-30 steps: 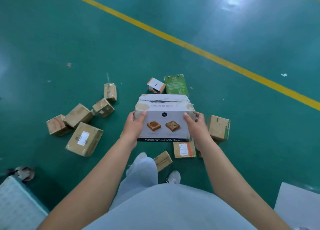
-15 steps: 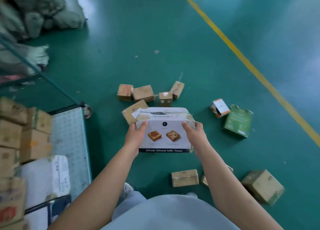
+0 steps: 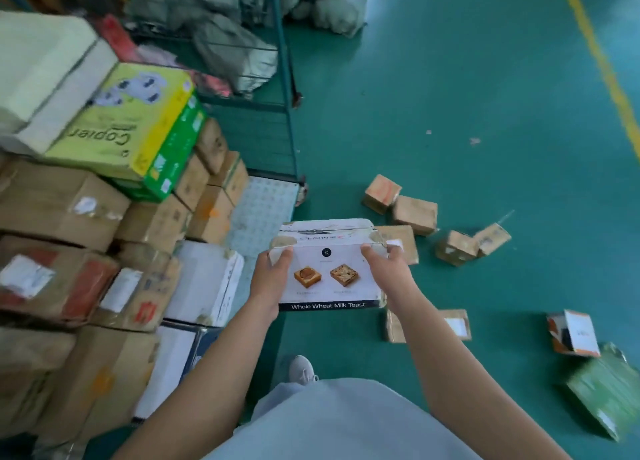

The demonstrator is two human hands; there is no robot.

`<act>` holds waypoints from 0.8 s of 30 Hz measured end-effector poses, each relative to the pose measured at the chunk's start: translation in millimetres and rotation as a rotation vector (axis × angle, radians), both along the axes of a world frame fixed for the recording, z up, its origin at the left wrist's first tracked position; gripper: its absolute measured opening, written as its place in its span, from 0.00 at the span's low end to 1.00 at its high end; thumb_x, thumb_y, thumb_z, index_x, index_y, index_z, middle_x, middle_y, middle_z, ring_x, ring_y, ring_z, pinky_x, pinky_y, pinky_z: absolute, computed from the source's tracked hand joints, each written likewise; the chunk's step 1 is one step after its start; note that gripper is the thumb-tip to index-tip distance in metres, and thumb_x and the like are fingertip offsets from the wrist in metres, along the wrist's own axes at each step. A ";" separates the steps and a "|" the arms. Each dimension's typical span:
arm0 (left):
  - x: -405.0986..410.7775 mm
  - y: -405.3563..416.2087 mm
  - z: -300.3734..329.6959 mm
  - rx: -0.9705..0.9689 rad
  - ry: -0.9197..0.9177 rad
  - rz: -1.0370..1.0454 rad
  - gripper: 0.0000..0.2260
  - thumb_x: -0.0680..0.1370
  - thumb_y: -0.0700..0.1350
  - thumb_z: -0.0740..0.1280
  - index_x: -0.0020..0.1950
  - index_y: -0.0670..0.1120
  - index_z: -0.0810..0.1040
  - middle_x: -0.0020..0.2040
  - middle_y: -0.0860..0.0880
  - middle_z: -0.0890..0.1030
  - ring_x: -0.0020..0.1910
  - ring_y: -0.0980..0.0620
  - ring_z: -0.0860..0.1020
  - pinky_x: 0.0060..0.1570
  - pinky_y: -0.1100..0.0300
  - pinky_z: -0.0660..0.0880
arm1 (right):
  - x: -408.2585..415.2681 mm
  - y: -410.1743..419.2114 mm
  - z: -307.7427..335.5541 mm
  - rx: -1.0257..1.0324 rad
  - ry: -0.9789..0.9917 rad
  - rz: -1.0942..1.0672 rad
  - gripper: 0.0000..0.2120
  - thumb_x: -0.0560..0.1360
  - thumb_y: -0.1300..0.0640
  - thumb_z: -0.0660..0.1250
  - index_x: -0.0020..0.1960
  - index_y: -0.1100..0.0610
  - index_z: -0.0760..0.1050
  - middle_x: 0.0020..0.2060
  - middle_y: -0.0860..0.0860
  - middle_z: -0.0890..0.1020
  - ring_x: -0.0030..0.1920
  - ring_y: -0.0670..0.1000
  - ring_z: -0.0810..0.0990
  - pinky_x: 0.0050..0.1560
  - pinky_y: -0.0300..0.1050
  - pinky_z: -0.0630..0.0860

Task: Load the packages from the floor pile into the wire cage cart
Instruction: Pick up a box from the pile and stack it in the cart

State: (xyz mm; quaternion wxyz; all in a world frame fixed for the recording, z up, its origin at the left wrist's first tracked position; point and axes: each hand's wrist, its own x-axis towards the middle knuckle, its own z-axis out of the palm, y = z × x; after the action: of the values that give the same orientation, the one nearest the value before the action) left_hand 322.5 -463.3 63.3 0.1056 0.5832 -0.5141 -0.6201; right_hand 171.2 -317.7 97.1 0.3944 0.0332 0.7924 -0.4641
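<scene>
Here, in the head view, you carry the toast box (image 3: 329, 272) at the centre of the frame, your left hand (image 3: 268, 279) grasping its left edge and your right hand (image 3: 389, 272) grasping its right, above the green floor (image 3: 485, 79). The wire cage cart (image 3: 284, 79), stacked with cartons (image 3: 69, 200), fills nine to eleven o'clock; the floor pile (image 3: 415, 214) lies scattered from two to four o'clock. The grip sits only at the upper corners, so a quick swing toward the cart could probably tip the box loose. Compared with half a second ago, the cart looms far larger and the loose packages have slid right.
</scene>
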 end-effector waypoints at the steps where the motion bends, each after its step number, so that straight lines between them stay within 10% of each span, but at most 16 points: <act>1: 9.4 -14.2 -1.5 -0.004 0.005 0.043 0.13 0.83 0.54 0.65 0.63 0.49 0.71 0.55 0.50 0.78 0.50 0.51 0.78 0.46 0.56 0.74 | 2.4 -20.5 -0.7 0.001 0.008 0.036 0.31 0.81 0.45 0.66 0.79 0.54 0.59 0.68 0.53 0.74 0.59 0.53 0.71 0.57 0.49 0.67; 8: 50.9 -66.8 1.2 0.025 0.024 0.254 0.13 0.84 0.54 0.64 0.64 0.50 0.68 0.54 0.54 0.76 0.47 0.57 0.75 0.42 0.59 0.72 | 15.6 -115.9 -2.3 0.029 0.035 0.245 0.28 0.80 0.44 0.68 0.72 0.56 0.63 0.60 0.52 0.77 0.55 0.53 0.77 0.54 0.50 0.74; 16: 83.5 -102.2 -5.4 0.064 -0.035 0.483 0.29 0.83 0.60 0.63 0.80 0.50 0.61 0.80 0.51 0.63 0.77 0.47 0.64 0.69 0.49 0.65 | 22.6 -206.4 -13.5 0.099 0.048 0.524 0.24 0.79 0.42 0.67 0.63 0.56 0.64 0.50 0.51 0.75 0.44 0.50 0.75 0.43 0.48 0.73; 24: 59.8 -131.9 8.0 0.051 -0.023 0.727 0.33 0.82 0.62 0.63 0.83 0.51 0.56 0.82 0.52 0.58 0.80 0.46 0.61 0.72 0.45 0.63 | -19.8 -294.1 -19.3 0.137 0.014 0.758 0.26 0.78 0.40 0.67 0.61 0.60 0.64 0.37 0.49 0.65 0.33 0.50 0.66 0.59 0.62 0.81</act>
State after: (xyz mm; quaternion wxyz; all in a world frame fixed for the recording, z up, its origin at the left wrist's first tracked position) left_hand 382.3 -595.2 71.3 0.2987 0.7371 -0.2589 -0.5481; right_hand 151.4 -611.7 77.8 0.5295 -0.2389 0.7803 -0.2317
